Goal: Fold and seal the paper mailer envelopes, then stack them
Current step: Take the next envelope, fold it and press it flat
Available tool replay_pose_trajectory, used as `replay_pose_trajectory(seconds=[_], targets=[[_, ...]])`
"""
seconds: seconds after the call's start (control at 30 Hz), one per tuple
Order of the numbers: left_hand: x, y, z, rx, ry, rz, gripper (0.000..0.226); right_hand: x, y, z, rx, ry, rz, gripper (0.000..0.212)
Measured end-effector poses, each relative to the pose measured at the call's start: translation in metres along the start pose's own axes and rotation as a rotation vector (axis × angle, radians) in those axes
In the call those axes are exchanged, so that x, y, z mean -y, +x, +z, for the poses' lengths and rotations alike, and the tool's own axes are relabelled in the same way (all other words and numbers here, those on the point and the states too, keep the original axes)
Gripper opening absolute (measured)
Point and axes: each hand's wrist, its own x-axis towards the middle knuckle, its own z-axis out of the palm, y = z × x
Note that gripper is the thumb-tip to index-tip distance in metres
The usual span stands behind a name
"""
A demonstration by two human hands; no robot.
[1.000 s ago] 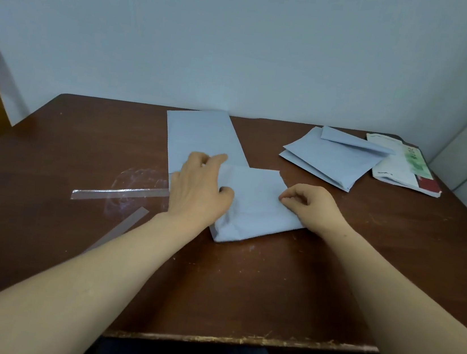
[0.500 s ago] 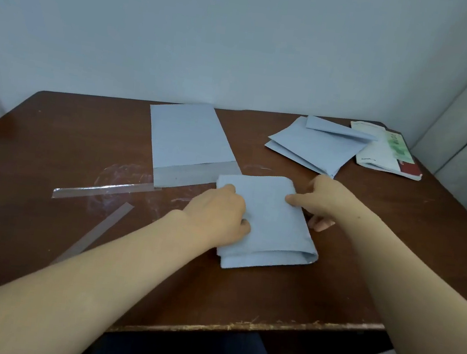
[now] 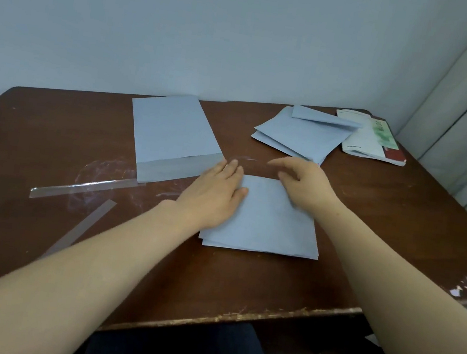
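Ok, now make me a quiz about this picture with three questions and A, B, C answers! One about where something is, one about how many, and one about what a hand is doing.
1. Where is the pile of folded envelopes?
A) on the floor
B) at the far right of the table, next to the booklet
C) on a chair

2. How many clear strips lie on the table?
A) one
B) five
C) two

3. What is the left hand doing?
A) lying flat on the near folded envelope
B) waving in the air
C) gripping a pen

Answers:
1 B, the pile sits by the booklet near the far right corner.
2 C, both strips lie left of the hands.
3 A, its straight fingers rest on the paper.
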Motion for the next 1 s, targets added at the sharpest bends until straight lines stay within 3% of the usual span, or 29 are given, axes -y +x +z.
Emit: replay_pose_trajectory(seconds=[0.1,0.2,0.3,0.5,0.83,1.0], targets=[[-0.003,0.002,0.013,0.001,0.043,0.007,0.057,-0.018,-0.008,-0.015,-0.191,0.212,0.220,0.048],[-0.006,0.002,0.017,0.001,0.026,-0.016,0.057,-0.032,-0.014,-0.027,-0.012,0.376,0.338,0.054],[-0.009,0.004,0.020,0.005,0.004,-0.028,0.058,-0.033,-0.020,-0.028,0.071,0.377,0.311,0.044],[-0.013,0.003,0.023,-0.003,-0.001,-0.043,0.058,-0.040,-0.013,-0.014,-0.081,0.254,0.208,0.020],[-0.017,0.000,0.027,-0.014,0.026,-0.058,0.058,-0.048,-0.009,-0.010,-0.082,0.156,0.130,0.026],[-0.016,0.001,0.031,0.003,0.032,-0.060,0.059,-0.045,-0.006,-0.017,0.012,0.064,0.160,0.039]])
